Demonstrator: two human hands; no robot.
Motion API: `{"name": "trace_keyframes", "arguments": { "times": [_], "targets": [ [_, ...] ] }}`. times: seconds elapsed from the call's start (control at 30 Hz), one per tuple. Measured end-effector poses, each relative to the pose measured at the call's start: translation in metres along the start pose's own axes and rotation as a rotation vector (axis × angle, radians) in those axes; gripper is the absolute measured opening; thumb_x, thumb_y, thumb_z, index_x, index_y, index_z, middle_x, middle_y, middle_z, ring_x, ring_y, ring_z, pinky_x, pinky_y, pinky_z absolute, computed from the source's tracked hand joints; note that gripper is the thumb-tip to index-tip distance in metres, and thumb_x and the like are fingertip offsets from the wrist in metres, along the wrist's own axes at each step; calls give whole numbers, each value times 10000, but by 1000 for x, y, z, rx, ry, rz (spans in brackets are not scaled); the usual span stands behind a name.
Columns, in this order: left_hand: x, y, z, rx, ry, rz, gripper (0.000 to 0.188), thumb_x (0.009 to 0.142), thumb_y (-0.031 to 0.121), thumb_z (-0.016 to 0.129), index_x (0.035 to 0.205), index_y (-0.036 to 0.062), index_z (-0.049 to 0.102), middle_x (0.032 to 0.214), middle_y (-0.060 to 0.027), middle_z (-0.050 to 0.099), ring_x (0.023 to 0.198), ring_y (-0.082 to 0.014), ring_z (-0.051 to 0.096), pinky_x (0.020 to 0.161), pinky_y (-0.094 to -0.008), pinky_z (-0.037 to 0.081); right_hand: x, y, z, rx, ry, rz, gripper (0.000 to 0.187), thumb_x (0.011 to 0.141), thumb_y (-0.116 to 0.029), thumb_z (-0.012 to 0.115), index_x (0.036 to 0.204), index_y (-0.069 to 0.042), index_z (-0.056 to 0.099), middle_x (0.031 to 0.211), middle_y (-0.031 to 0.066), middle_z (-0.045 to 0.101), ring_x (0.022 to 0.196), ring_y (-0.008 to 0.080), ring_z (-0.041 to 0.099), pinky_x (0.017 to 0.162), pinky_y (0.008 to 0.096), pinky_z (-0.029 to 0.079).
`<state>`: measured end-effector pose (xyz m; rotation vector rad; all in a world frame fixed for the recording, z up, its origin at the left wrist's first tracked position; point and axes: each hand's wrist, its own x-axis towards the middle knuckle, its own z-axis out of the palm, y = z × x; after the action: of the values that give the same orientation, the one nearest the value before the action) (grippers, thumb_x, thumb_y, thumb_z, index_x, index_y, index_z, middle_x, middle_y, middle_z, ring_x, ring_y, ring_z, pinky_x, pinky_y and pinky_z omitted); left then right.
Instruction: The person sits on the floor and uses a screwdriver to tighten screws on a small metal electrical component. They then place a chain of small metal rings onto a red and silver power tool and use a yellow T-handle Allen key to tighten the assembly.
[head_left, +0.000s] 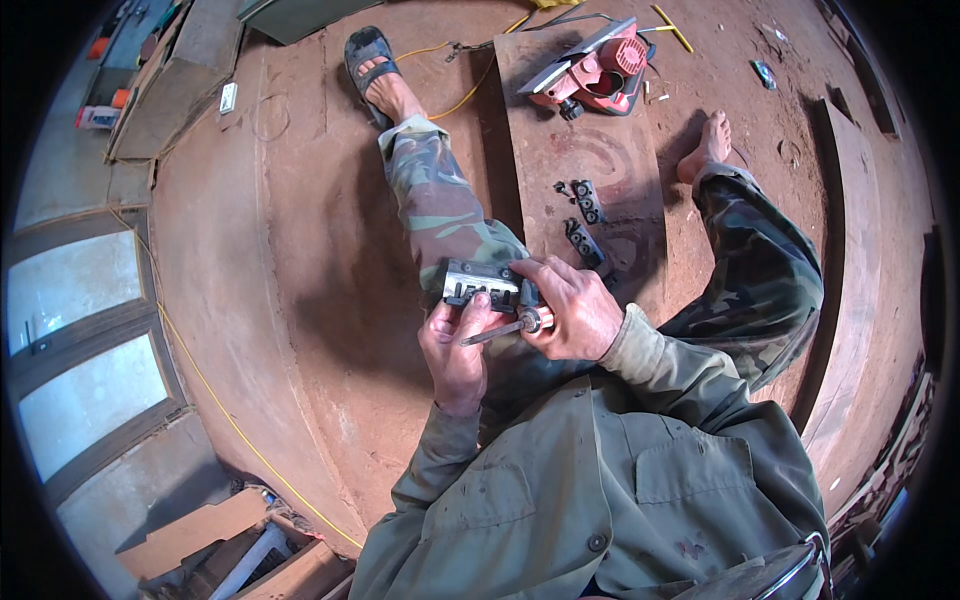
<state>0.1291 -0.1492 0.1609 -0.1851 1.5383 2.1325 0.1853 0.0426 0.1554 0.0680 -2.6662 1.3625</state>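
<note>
My left hand [455, 355] holds a dark block with a slotted silver metal plate [462, 284], its thumb pressed on the near edge. The block is above my bent leg. In my right hand [583, 315] is a screwdriver [493, 334], its shaft pointing left past my left thumb and its tip clear of the plate. The right fingers also reach the block's right end, by a small dark piece [529, 293]; I cannot tell whether they grip it. Beyond my hands, two black metal bars [587, 202] with small dark screws [562, 188] lie on a wide board [540, 150].
A red electric hand planer [600, 75] lies on the board's far end. Yellow cords [230, 418] run along the floor. A T-shaped yellow tool [675, 30] lies at the far right. Wooden planks [850, 250] border the right side, and framed panels [85, 300] the left.
</note>
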Motion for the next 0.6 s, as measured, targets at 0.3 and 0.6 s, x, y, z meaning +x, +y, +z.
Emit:
{"name": "trace_keyframes", "arguments": {
  "times": [0.3, 0.6],
  "targets": [
    [1, -3, -2, 43, 12, -4, 188, 1066, 72, 679, 1184, -73, 699, 1097, -146, 761, 945, -200, 772, 858, -367, 684, 3, 0, -4, 21, -32, 20, 638, 776, -100, 782, 1378, 25, 611, 1167, 218, 696, 987, 419, 729, 831, 473, 624],
    [0, -24, 7, 355, -8, 179, 140, 1032, 50, 746, 1106, -63, 711, 965, -47, 773, 863, -59, 678, 781, -271, 590, 68, -17, -51, -46, -187, -76, 398, 817, -116, 748, 1180, 47, 729, 996, 260, 742, 890, 467, 740, 771, 507, 597]
  ]
}}
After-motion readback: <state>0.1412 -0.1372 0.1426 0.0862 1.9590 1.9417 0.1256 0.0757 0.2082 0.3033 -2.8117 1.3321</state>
